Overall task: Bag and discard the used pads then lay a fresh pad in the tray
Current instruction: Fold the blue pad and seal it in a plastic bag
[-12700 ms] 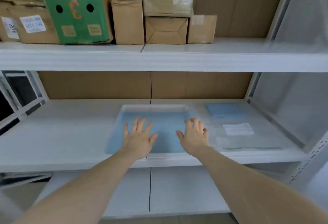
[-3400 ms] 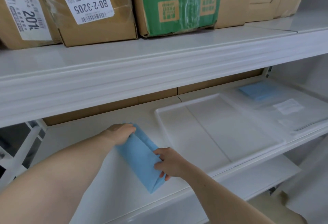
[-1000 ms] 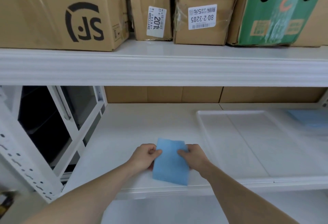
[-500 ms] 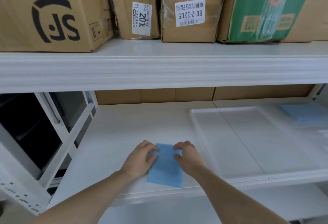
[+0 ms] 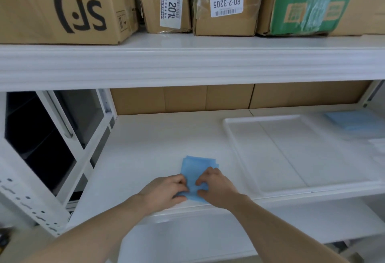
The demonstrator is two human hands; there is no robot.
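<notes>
Hands first: left hand (image 5: pixel 166 188) and right hand (image 5: pixel 215 186) sit close together near the shelf's front edge, both pressing down on a folded blue pad (image 5: pixel 195 171). Fingers curl onto its near half; can't tell if they pinch it or just flatten it. Pad lies on the white shelf (image 5: pixel 145 148), just left of the clear tray (image 5: pixel 231 137) but not touching it. Tray looks bare inside, no pad in it. Far right, w/ some blur, a pale blue stack (image 5: pixel 352 122) sits beyond the tray, prob. the fresh pads. No bag in sight from where I stand.

Risks, as I judge them: the folded pad is soft and springy, so it may pop open once the pressure comes off, esp. if the creases aren't set. It's also near the shelf lip, so a careless drag could slide it off the front. If it's soiled, unfolding could spill onto the shelf. And w/o a bag at hand, carrying it loose invites a drop.
</notes>
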